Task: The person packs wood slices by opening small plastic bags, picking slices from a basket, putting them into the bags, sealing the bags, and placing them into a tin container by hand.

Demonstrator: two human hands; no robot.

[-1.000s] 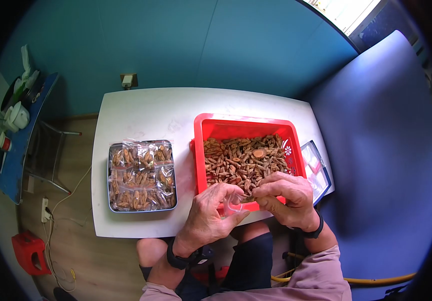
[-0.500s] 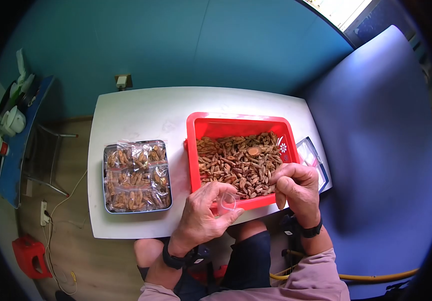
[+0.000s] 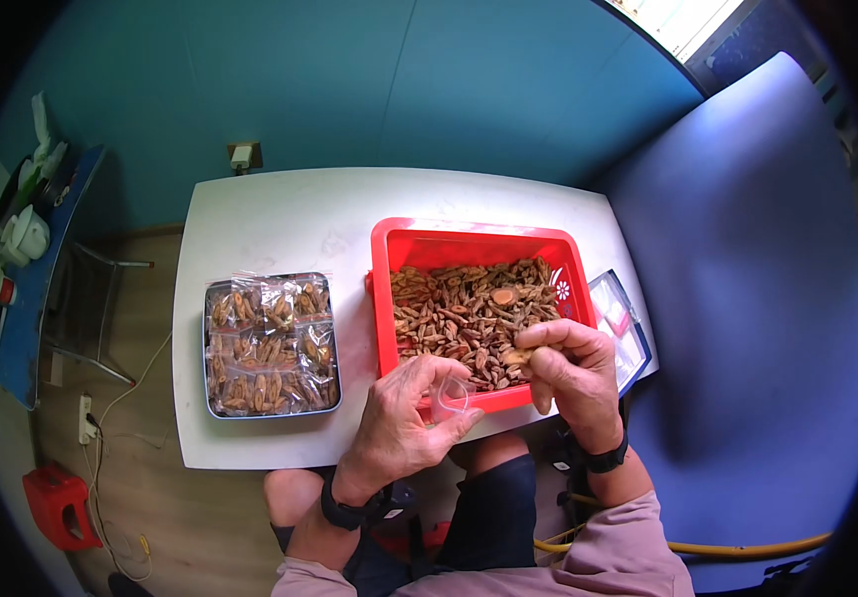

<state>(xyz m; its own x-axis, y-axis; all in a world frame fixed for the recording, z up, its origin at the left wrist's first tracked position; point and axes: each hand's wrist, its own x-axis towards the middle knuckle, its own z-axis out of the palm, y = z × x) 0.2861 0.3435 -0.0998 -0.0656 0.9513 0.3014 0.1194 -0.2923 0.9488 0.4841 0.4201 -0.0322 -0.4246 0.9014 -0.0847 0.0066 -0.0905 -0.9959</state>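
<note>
Dried pc [image 3: 516,356] pinched in R hand [image 3: 582,382], ctr-right of frame | up-right of clear bag [image 3: 454,394], apart | long axis approx. level | L hand [image 3: 402,418] grips bag, lower ctr

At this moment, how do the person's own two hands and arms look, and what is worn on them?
The left hand and right hand wear no gloves. One black wristband is on the left, another on the right. A dark boxy device sits beside the left one. The pale pink sleeves stop short of the wristbands.
</note>
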